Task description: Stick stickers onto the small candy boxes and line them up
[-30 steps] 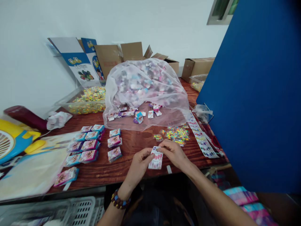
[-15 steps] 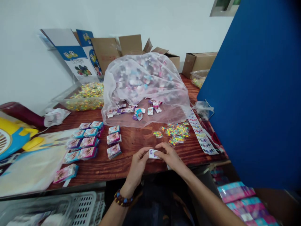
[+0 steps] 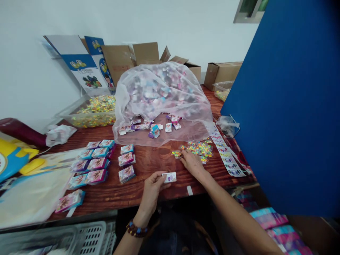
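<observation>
My left hand (image 3: pixel 154 187) pinches a small white box (image 3: pixel 170 177) with purple print, just above the table's front edge. Ahead and to the right, my right hand (image 3: pixel 193 163) reaches down with thumb and fingertips closed at the right end of a small clear packet of coloured bits (image 3: pixel 176 154). That packet lies flat on the table. Beside the fingers spreads a pile of similar packets (image 3: pixel 203 149). Left of my hands, a short column of small printed boxes (image 3: pixel 126 159) stands near a larger group of stacked boxes (image 3: pixel 97 164).
A translucent bag (image 3: pixel 162 95) heaped with small boxes fills the table's back. A clear tub (image 3: pixel 77 118) of packets stands left. Sticker sheets (image 3: pixel 227 156) lie right, by a blue panel (image 3: pixel 276 117). A white strip (image 3: pixel 189 190) lies at the front edge.
My right hand has let go of the white box and moved forward and right to the small packets. My left hand keeps the box, shifted slightly left and lower in view.
</observation>
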`<state>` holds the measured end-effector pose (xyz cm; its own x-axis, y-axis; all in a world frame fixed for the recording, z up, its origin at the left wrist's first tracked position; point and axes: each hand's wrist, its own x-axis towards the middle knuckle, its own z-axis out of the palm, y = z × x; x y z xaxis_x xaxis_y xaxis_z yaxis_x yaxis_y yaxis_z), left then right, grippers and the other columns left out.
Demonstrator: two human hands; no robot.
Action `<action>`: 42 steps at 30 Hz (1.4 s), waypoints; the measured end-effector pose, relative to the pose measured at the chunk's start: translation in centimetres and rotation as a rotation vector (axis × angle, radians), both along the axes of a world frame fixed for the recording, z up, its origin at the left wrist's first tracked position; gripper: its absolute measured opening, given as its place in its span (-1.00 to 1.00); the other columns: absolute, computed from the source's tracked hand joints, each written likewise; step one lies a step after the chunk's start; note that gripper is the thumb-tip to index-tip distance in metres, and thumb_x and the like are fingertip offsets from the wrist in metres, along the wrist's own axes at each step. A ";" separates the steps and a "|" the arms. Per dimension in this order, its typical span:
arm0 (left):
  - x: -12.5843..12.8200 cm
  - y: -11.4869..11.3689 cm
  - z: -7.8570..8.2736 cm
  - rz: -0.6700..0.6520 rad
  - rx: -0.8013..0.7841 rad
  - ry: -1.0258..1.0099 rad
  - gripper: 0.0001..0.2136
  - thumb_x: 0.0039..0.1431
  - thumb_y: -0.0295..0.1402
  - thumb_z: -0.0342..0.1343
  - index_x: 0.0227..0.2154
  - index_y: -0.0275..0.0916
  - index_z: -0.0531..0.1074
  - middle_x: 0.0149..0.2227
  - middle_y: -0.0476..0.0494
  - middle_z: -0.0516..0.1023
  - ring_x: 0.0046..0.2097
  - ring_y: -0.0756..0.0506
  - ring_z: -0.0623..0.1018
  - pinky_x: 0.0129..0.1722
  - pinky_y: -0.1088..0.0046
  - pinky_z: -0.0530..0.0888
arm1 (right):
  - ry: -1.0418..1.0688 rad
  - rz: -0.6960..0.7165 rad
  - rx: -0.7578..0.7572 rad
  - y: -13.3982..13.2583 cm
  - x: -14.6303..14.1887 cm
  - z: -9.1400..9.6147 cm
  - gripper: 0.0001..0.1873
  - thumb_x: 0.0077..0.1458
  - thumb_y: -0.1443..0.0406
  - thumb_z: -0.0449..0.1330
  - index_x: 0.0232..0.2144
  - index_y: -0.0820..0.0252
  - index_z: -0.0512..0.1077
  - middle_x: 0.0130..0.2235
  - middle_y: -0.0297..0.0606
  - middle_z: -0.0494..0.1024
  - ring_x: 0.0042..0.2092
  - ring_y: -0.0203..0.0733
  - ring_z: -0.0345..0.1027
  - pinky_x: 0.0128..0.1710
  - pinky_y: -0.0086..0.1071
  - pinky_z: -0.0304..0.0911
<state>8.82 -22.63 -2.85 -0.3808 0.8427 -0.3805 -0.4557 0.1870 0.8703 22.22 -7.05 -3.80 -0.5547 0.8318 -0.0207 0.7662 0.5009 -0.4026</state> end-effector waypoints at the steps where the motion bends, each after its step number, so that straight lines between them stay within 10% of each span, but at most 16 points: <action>1: -0.2 0.0 0.0 0.010 0.003 -0.007 -0.71 -0.11 -0.26 0.30 -0.33 -0.33 0.50 -0.35 -0.13 0.59 -0.30 -0.07 0.58 -0.27 0.42 0.55 | -0.019 0.002 0.004 0.1 -0.1 -0.2 -0.73 0.18 0.33 0.01 -0.08 0.19 0.37 -0.02 -0.05 0.42 -0.08 -0.05 0.37 -0.12 -0.26 0.21; 19: -1.1 0.0 -0.9 0.066 -0.026 -0.008 -0.66 -0.04 -0.21 0.24 -0.24 -0.25 0.36 -0.25 -0.17 0.60 -0.25 -0.14 0.62 -0.34 0.45 0.55 | -0.016 -0.045 -0.010 0.2 0.0 -0.7 -0.83 0.15 0.34 0.01 -0.31 0.23 0.40 -0.26 -0.06 0.53 -0.19 -0.02 0.41 -0.25 -0.29 0.19; 28: 0.4 1.0 -0.9 -0.001 0.032 0.013 -0.69 0.02 -0.20 0.20 -0.23 -0.27 0.36 -0.23 -0.14 0.58 -0.31 -0.10 0.61 -0.35 0.45 0.55 | 0.475 0.177 -0.389 -4.8 1.6 1.7 -0.86 0.14 0.28 0.06 -0.42 0.17 0.37 -0.56 -0.44 0.38 -0.57 -0.37 0.21 -0.54 -0.50 0.07; 36: 0.4 0.6 0.0 -0.075 0.044 0.053 -0.72 0.04 -0.21 0.20 -0.26 -0.27 0.37 -0.28 -0.10 0.57 -0.32 -0.08 0.59 -0.33 0.44 0.55 | 0.419 0.305 -0.283 -4.9 0.9 1.9 -0.90 0.04 0.41 0.11 -0.46 0.19 0.40 -0.48 -0.40 0.44 -0.46 -0.35 0.25 -0.46 -0.49 0.04; 42: -0.1 1.1 -0.2 -0.051 0.066 0.048 -0.73 0.02 -0.24 0.21 -0.28 -0.28 0.36 -0.35 -0.08 0.56 -0.34 -0.05 0.58 -0.32 0.43 0.55 | 0.608 0.087 -0.476 -5.3 0.8 0.3 -0.75 0.09 0.17 0.15 -0.19 0.15 0.40 -0.40 -0.36 0.47 -0.46 -0.31 0.28 -0.48 -0.47 0.10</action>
<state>8.75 -21.57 -3.01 -0.3531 0.8843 -0.3056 -0.4046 0.1502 0.9021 23.00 -12.33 -3.46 -0.6456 0.7628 -0.0362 0.3082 0.2170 -0.9262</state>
